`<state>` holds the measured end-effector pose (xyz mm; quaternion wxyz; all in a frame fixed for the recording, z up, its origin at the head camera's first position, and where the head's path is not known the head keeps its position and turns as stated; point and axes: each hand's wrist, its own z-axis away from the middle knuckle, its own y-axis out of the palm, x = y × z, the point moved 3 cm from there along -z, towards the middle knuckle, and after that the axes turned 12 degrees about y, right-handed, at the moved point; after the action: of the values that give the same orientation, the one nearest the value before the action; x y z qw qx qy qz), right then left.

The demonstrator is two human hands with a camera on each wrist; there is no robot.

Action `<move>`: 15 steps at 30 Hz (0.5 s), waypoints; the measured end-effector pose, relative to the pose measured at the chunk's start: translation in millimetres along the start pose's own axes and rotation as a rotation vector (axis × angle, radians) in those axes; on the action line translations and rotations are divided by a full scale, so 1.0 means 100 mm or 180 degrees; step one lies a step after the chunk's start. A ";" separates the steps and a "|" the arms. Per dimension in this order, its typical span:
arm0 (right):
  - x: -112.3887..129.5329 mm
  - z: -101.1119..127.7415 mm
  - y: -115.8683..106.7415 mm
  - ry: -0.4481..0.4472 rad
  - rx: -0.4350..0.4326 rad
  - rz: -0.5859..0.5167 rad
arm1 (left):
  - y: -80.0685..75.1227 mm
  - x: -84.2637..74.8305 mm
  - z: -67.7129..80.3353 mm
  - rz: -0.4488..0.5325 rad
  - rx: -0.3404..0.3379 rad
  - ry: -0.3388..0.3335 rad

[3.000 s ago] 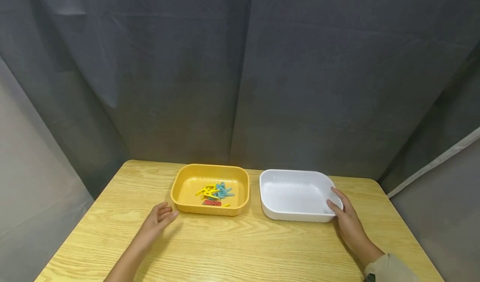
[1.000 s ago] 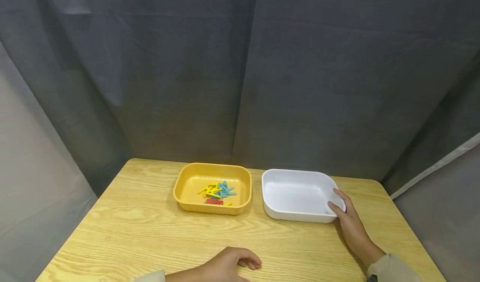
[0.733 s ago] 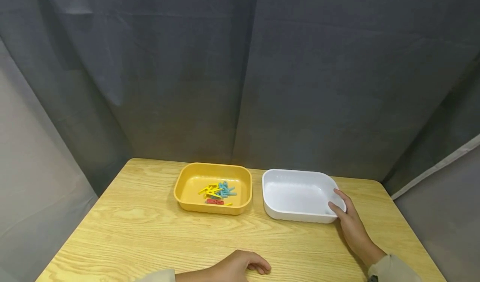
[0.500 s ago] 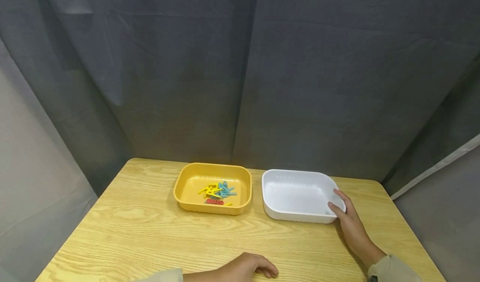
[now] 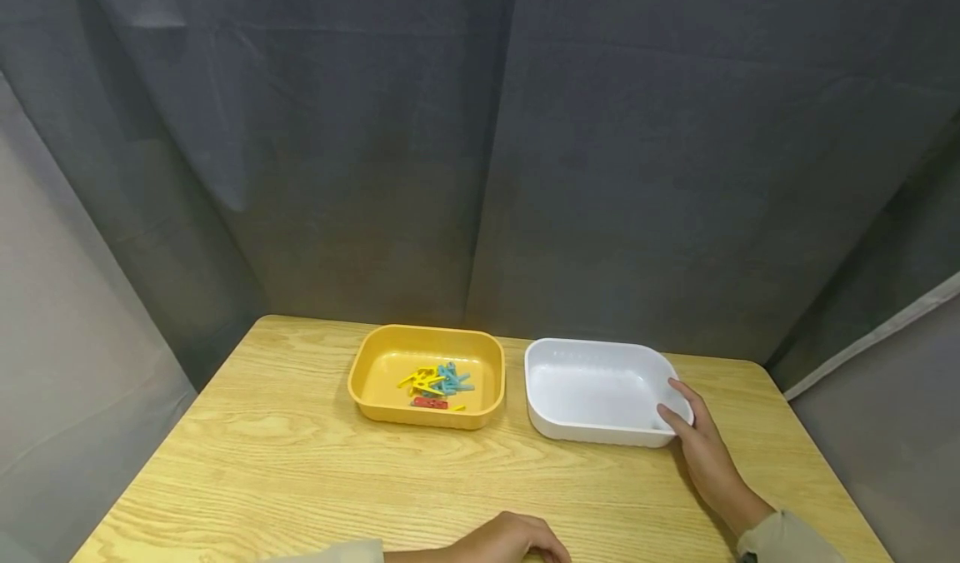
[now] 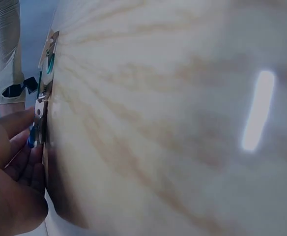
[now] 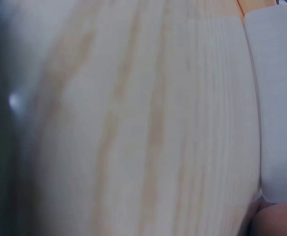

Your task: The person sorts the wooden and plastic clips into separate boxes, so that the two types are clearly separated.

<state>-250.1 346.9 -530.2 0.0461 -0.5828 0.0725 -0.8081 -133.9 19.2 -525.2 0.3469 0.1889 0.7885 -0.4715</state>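
Note:
A yellow tray [image 5: 426, 331] stands on the wooden table [image 5: 300, 480] and holds several small yellow, blue and red plastic pieces [image 5: 435, 384]. An empty white tray [image 5: 592, 392] sits just to its right. My right hand [image 5: 693, 438] rests against the white tray's front right corner, fingers straight along its side and thumb at the rim. In the right wrist view the white tray [image 7: 276, 98] fills the right edge, with my right hand [image 7: 276, 216] at the bottom. My left hand [image 5: 510, 542] lies loosely curled on the table near its front edge and holds nothing. It shows again as my left hand [image 6: 11, 182] in the left wrist view.
Dark grey curtains hang close behind the table and along both sides. Bare wood stretches between the trays and the table's front edge. A cream sleeve [image 5: 780, 538] covers my right forearm.
My left hand pulled back from beside the yellow tray to the table's front edge and has kept sliding to the right. My right hand stays on the white tray.

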 end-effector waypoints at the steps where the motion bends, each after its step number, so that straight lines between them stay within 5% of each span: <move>1: 0.00 0.00 0.00 0.0007 -0.0007 0.0006 | 0.00 -0.01 0.00 -0.0033 0.0001 0.0014; 15: 0.01 0.00 0.00 0.0079 -0.0055 0.0073 | 0.00 -0.03 -0.05 0.0173 -0.0103 -0.0044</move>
<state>-250.1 346.3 -529.1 0.0494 -0.5723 0.0868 -0.8140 -133.9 23.4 -521.6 0.3680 0.2014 0.7881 -0.4504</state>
